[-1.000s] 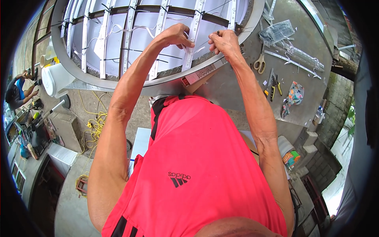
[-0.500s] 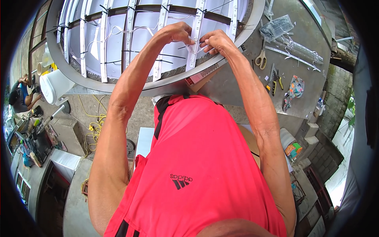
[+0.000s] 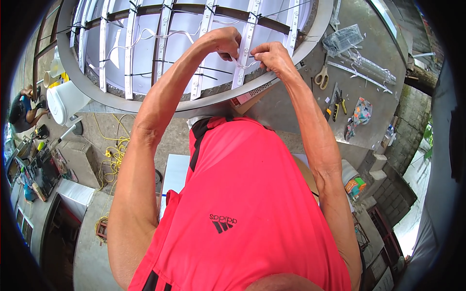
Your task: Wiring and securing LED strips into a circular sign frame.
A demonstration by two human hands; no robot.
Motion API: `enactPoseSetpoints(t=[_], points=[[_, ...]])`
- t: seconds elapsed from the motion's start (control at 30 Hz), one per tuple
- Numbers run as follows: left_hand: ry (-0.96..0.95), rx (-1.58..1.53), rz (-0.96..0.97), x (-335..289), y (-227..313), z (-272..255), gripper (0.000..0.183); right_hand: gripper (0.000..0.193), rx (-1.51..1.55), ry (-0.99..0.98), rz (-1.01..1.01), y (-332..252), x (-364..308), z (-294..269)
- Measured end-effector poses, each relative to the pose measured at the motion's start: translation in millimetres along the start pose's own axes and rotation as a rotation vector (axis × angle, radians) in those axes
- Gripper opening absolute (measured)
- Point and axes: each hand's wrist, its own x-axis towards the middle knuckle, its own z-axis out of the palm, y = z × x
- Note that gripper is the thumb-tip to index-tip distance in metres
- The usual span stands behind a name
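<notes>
Both hands work over a round metal-rimmed frame (image 3: 320, 29) laid with white LED strips (image 3: 130, 53). My left hand (image 3: 226, 42) is closed, its fingertips curled down on a thin white wire (image 3: 246, 66) beside one LED strip (image 3: 244, 44). Across that strip, my right hand (image 3: 274, 57) has thumb and forefinger drawn together. The wire runs from the left fingertips toward the right fingers; what the right pinch holds is too small to make out. Thin black cable ties (image 3: 141, 74) stick out from several strips, and a loose white wire (image 3: 145, 36) winds across them.
On the grey metal table (image 3: 291, 104) to the right lie scissors (image 3: 321, 77), pliers (image 3: 340, 104), a patterned cloth (image 3: 360, 116) and clear plastic packaging (image 3: 342, 40). A perforated metal box (image 3: 250, 97) sits under the rim. Left are a white bucket (image 3: 63, 104), yellow cord (image 3: 115, 153) and another person (image 3: 24, 109).
My right thumb and forefinger have drawn closer together. My left hand has shifted slightly, staying by the same strip. The whole view has moved a little.
</notes>
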Motion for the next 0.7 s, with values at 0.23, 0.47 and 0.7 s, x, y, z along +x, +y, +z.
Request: enactPoseSetpoints(t=[0.23,0.47,0.7], points=[[0.182,0.219,-0.049,-11,13,6,0.053,0.023,-0.055,-0.049,-0.099,-7,-16,-5],[0.053,-0.097,0.019,-21,-1,0,0.031,0.025,0.022,-0.257,-0.06,-5,-9,-11],[-0.126,-0.146,0.101,-12,-11,-13,0.03,0.027,0.214,-0.393,-0.025,-3,-3,-18]])
